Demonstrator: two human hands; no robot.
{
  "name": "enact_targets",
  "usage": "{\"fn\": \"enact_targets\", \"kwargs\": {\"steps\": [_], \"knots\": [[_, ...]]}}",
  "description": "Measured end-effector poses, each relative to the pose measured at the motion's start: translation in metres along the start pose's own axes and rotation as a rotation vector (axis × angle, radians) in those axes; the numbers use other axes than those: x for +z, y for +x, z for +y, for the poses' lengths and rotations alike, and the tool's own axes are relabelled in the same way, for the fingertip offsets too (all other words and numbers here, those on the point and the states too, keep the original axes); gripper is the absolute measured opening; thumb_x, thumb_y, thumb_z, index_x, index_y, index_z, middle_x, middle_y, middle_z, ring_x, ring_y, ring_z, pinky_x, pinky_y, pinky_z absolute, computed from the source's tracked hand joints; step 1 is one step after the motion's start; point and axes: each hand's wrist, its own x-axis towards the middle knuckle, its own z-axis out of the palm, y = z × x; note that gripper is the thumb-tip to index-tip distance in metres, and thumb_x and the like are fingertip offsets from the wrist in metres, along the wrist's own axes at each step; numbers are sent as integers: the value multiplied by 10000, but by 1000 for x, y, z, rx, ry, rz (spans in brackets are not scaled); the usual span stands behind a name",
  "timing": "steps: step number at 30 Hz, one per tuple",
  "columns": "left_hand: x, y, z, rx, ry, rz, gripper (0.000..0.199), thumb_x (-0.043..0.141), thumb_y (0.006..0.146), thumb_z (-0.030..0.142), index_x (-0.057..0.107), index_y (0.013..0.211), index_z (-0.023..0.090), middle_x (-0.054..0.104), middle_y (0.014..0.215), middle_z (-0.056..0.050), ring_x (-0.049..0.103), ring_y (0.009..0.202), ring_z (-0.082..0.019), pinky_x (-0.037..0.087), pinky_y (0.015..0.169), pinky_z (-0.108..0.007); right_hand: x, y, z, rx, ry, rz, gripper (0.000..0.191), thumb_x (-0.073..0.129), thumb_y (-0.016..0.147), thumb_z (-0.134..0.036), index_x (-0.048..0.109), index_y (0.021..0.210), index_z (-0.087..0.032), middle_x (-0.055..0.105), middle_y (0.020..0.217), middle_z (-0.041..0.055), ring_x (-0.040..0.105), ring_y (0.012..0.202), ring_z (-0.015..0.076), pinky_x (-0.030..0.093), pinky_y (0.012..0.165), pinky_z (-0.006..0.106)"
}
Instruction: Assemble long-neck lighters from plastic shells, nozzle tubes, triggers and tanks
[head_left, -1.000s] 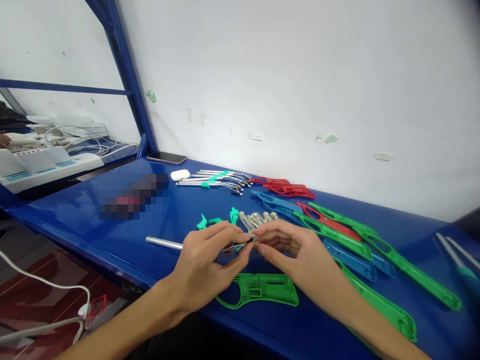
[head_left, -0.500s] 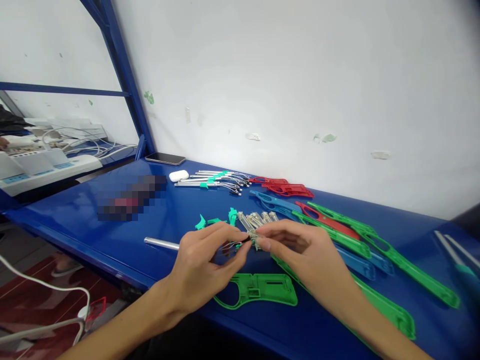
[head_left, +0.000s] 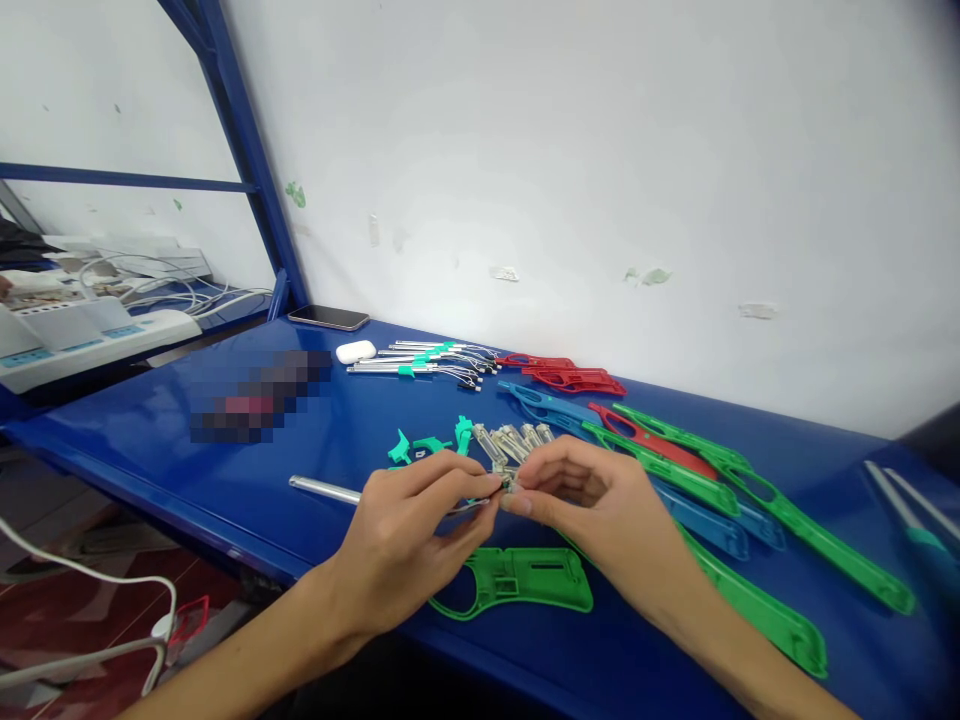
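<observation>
My left hand pinches a small dark part with a thin wire between thumb and forefinger. A silver metal tube runs in behind that hand. Fingertips almost touching, my right hand is closed in a pinch at the same spot; its piece is mostly hidden. Just beyond the fingertips lie several clear lighter tanks with metal tops. Small teal trigger pieces sit left of them. A green lighter shell half rests below my hands.
Silver tubes with teal clips and wires lie farther back, beside red shell halves. Blue shells and long green shells spread right. A white case, a phone and a blurred-out item are at left.
My fingertips have drawn closer together, and the dark part is now more covered. The wire by my left hand has shifted lower. The things on the table stay put.
</observation>
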Motion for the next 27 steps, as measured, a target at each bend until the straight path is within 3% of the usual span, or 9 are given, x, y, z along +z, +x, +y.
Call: {"fn": "enact_targets", "kwargs": {"steps": [15, 22, 27], "knots": [[2, -2, 0, 83, 118, 18, 61, 712, 953, 98, 698, 947, 157, 776, 862, -22, 750, 688, -117, 549, 592, -186, 2, 5, 6, 57, 135, -23, 326, 1014, 606, -301, 760, 795, -222, 747, 739, -29, 689, 704, 121, 556, 658, 204], [0, -1, -1, 117, 110, 25, 49, 682, 1013, 153, 693, 969, 169, 783, 881, -12, 760, 701, -103, 579, 621, -173, 1, 5, 7, 75, 76, -28, 417, 989, 615, -488, 754, 823, -212, 743, 751, 5, 701, 706, 164, 558, 651, 275], [0, 0, 0, 120, 93, 33, 30, 693, 1008, 146, 696, 984, 165, 783, 892, -16, 765, 708, -104, 595, 633, -170, 1, 6, 9, 95, 74, -29, 436, 984, 604, -518, 754, 803, -206, 744, 734, 7, 701, 685, 164, 552, 629, 273]]}}
